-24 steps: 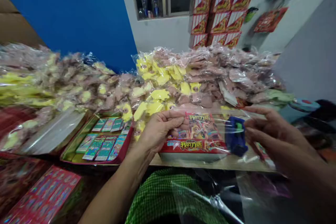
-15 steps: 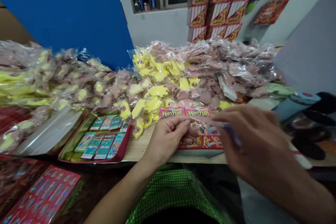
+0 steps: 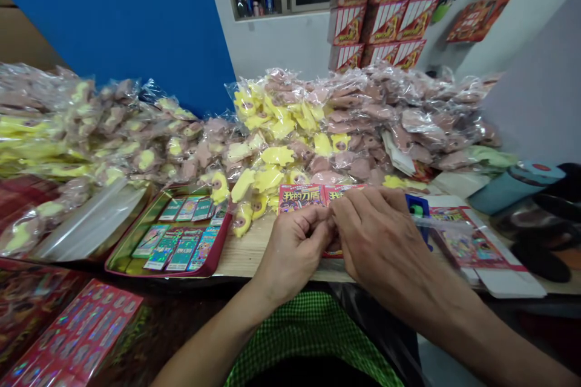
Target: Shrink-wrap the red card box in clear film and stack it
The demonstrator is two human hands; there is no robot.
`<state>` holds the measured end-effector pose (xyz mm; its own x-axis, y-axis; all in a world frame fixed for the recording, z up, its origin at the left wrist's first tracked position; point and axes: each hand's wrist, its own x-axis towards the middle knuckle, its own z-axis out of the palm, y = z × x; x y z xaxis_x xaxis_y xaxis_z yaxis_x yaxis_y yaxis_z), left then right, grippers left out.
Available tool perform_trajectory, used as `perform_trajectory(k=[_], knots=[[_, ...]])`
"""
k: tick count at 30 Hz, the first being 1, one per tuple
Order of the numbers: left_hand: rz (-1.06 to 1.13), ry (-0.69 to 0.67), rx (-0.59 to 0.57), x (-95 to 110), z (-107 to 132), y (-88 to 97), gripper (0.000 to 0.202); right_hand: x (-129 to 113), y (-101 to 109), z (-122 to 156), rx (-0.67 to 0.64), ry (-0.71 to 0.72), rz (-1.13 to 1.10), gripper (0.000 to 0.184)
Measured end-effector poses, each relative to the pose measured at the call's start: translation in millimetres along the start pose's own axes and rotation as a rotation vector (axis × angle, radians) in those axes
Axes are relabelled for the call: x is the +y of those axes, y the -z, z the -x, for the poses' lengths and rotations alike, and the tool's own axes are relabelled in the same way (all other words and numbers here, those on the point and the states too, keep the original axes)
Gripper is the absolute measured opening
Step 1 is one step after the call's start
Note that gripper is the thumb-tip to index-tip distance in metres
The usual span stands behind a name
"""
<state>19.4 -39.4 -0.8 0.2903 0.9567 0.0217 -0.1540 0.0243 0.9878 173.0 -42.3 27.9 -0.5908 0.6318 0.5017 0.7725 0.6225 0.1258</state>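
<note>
Left hand (image 3: 293, 248): at lower centre of the frame; the left fingers (image 3: 318, 227) curl closed, pinching the left side of the card.
Right hand (image 3: 379, 236): just beside the left hand; the right fingers (image 3: 361, 205) lie closed together, pressing on the card's top edge.
Red printed card (image 3: 302, 198): on the wooden table (image 3: 245, 260) at centre, mostly under both hands.
Handling: it probably is light, thin and fairly stiff, and could bend or crease at the corners; its exposed upper left part looks like the easiest place to hold.
Edges: the table's near edge runs just below the hands, and soft bags of yellow and pink toys (image 3: 363, 115) crowd the card's far side.
Open room: little shows on the left before the metal tray (image 3: 222, 242); on the right, a blue tape dispenser (image 3: 417, 211) stands close by, beside a clear bag (image 3: 472, 236) holding a printed sheet.
Above: stacked red cartons (image 3: 385, 6) fill the upper right of the frame.
</note>
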Motion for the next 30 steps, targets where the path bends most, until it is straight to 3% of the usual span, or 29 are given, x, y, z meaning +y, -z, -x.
perform_trajectory(k=[7, 11, 15, 18, 22, 27, 30], knots=[[0.078, 0.045, 0.012, -3.3, 1.4, -2.9, 0.027, -3.0, -9.9, -0.1, 0.022, -0.001, 0.024, 0.023], [0.054, 0.060, 0.018, -2.6, 7.7, -1.8, 0.025, 15.2, -18.2, 3.0, 0.101, -0.150, -0.152, 0.018], [0.073, 0.098, 0.031, -2.7, 11.6, 4.0, 0.021, 32.1, -12.1, 5.7, 0.087, -0.288, -0.436, 0.015], [0.108, 0.121, 0.023, -4.1, 11.3, 6.6, 0.021, 23.0, -2.9, 5.2, 0.063, -0.171, -0.416, 0.011], [0.089, 0.079, -0.004, -3.4, 10.2, 4.5, 0.022, 0.8, -0.4, 2.0, -0.009, -0.029, -0.171, 0.017], [-0.063, -0.044, 0.048, -3.6, 10.7, 3.0, 0.025, -6.6, -6.5, -1.7, -0.005, 0.022, -0.107, 0.026], [-0.141, -0.078, 0.076, -5.6, 12.4, 3.0, 0.028, -2.7, -10.5, -2.7, 0.016, -0.041, -0.173, 0.024]])
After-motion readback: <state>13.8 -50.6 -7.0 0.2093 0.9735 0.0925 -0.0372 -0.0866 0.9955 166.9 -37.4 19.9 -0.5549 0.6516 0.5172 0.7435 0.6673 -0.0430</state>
